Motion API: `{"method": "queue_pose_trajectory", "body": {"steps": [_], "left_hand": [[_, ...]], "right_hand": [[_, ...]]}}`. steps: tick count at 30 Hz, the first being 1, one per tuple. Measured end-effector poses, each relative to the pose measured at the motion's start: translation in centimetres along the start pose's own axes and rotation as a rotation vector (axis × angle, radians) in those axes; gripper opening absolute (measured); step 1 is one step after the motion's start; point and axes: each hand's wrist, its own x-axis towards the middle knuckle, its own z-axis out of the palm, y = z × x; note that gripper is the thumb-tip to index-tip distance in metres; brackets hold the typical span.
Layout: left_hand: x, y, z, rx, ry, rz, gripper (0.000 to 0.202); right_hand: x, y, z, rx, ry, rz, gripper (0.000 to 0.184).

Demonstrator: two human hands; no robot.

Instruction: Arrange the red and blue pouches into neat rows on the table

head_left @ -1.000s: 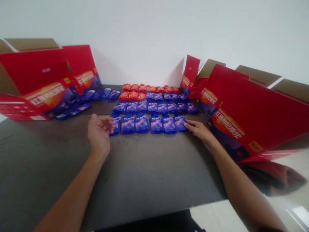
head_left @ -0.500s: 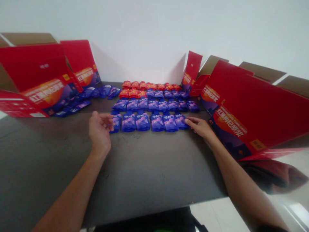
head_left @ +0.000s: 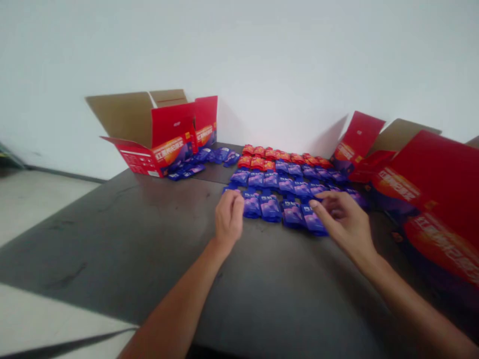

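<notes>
My left hand [head_left: 229, 217] is curled closed at the left end of the front row of blue pouches. Behind its knuckles peeks the leftmost blue pouch [head_left: 232, 189], mostly covered. Whether the fingers grip anything is hidden. Over the right end of that row hovers my right hand [head_left: 346, 219], thumb and fingers apart, its thumb tip beside a blue pouch [head_left: 313, 220]. No pouch shows in its grasp. Between the hands lie other blue pouches with purple prints, such as a middle pouch [head_left: 270, 207].
Behind are more rows of blue pouches [head_left: 286, 184] and red pouches [head_left: 258, 162]. Loose blue pouches [head_left: 204, 155] lie by an open red carton [head_left: 172, 124] at left. Another red carton [head_left: 445, 179] stands close to my right forearm. The dark table [head_left: 149, 224] meets a white wall.
The view has swung left, so everything sits further right. My left hand has curled its fingers closed. My right hand has come off the rightmost front pouch and opened.
</notes>
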Motion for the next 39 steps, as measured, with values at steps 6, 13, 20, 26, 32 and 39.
{"method": "queue_pose_trajectory", "body": {"steps": [6, 13, 20, 26, 32, 39], "left_hand": [[0.2, 1.3, -1.2, -0.051, 0.065, 0.188, 0.023], [1.1, 1.5, -2.3, -0.024, 0.187, 0.381, 0.014], [1.6, 1.9, -1.9, -0.041, 0.25, 0.424, 0.011], [1.7, 2.3, -1.7, -0.043, 0.269, 0.453, 0.012], [1.5, 2.1, -1.7, -0.043, 0.234, 0.426, 0.013], [1.4, 1.8, -2.2, -0.036, 0.188, 0.403, 0.015]], "right_hand": [[8.0, -7.5, 14.4, 0.086, -0.637, -0.567, 0.03], [13.7, -11.1, 32.3, -0.28, -0.76, -0.734, 0.057], [16.0, -11.1, 37.3, -0.408, -0.755, -0.741, 0.057], [16.4, -11.3, 37.4, -0.473, -0.728, -0.717, 0.048], [15.9, -10.9, 35.7, -0.606, -0.697, -0.821, 0.039], [16.6, -10.8, 31.0, -0.689, -0.599, -0.833, 0.034]]}}
